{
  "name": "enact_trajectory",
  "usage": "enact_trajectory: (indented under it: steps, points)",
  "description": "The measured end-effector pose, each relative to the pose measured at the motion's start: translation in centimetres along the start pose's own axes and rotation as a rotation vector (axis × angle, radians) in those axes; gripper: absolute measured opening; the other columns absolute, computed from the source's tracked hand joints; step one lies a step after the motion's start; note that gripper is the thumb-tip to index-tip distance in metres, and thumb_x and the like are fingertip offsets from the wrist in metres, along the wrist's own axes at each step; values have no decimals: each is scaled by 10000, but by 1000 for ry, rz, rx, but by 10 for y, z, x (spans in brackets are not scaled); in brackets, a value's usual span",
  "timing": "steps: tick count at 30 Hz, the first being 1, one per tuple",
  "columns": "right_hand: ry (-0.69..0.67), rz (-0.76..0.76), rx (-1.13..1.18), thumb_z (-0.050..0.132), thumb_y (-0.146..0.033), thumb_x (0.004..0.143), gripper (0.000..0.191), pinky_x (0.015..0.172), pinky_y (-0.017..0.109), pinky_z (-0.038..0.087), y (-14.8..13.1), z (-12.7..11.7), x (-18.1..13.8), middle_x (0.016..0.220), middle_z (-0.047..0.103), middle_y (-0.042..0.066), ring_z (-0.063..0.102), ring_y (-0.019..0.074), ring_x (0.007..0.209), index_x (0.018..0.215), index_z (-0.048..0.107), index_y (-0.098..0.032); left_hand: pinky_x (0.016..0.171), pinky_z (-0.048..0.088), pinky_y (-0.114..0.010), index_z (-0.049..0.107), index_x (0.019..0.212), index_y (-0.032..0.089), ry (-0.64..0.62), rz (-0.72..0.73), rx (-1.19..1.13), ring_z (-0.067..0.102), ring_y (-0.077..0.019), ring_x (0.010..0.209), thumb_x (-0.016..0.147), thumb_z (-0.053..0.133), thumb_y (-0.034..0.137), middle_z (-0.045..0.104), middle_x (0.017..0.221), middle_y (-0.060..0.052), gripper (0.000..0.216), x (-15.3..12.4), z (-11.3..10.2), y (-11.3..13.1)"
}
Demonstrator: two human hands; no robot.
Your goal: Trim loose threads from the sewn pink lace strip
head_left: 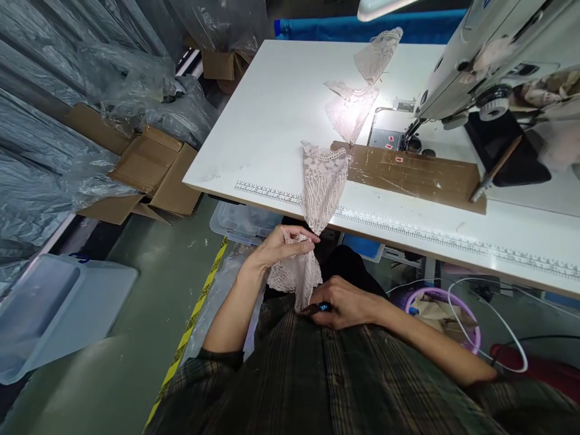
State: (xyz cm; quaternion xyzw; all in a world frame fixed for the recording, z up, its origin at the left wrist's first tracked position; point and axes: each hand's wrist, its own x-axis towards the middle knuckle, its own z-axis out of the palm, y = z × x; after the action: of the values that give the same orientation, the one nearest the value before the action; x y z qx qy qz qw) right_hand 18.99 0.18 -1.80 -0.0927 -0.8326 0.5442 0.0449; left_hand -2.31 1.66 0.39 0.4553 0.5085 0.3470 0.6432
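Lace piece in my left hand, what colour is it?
The lace piece is pale pinkish beige, best seen in the head view.

Left hand (280, 249) pinches; right hand (341, 304) (the lower one) grips with curled fingers (322, 294).

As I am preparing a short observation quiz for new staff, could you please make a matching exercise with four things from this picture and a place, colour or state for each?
Column one
1. Left hand
2. Right hand
3. Cardboard strip
4. Bin

Column two
A. Lies flat on the white table
B. Holds bunched lace
C. Has a purple rim
D. Grips a dark tool with a blue part

Pairs: 1-B; 2-D; 3-A; 4-C
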Motion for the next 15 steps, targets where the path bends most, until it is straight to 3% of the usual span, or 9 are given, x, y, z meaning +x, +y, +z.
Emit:
enact_trajectory:
  steps: [4, 7, 10, 15]
  points:
    - [246, 141, 146, 580, -389, 903, 258, 572, 219, 391, 0, -18, -3, 759, 644, 6, 522, 108, 598, 1002, 654, -163, 584, 424, -212, 758, 821, 127, 107, 21, 89, 587, -126, 640, 695, 801, 444, 695, 713, -42, 344, -9, 7, -2]
    - [419, 229, 215, 411, -482, 986, 382, 596, 233, 387, 6, -25, -2, 722, 569, -5, 494, 117, 629, 942, 619, -164, 585, 435, -216, 756, 827, 130, 112, 0, 71, 595, -132, 640, 694, 799, 462, 702, 715, -45, 360, -21, 8, -10]
    - [462, 286, 220, 270, -508, 1022, 496, 603, 250, 364, 13, -25, 3, 688, 515, -12, 460, 122, 622, 914, 608, -161, 610, 455, -226, 760, 876, 132, 123, -17, 45, 622, -143, 660, 726, 777, 463, 722, 746, -54, 364, -32, 8, -18]
    - [475, 268, 173, 309, -531, 1006, 485, 612, 252, 344, 17, -24, 22, 675, 508, -20, 444, 120, 615, 863, 590, -163, 695, 481, -240, 769, 895, 132, 134, -7, 19, 658, -167, 767, 760, 749, 464, 750, 859, -79, 359, -35, 7, -22]
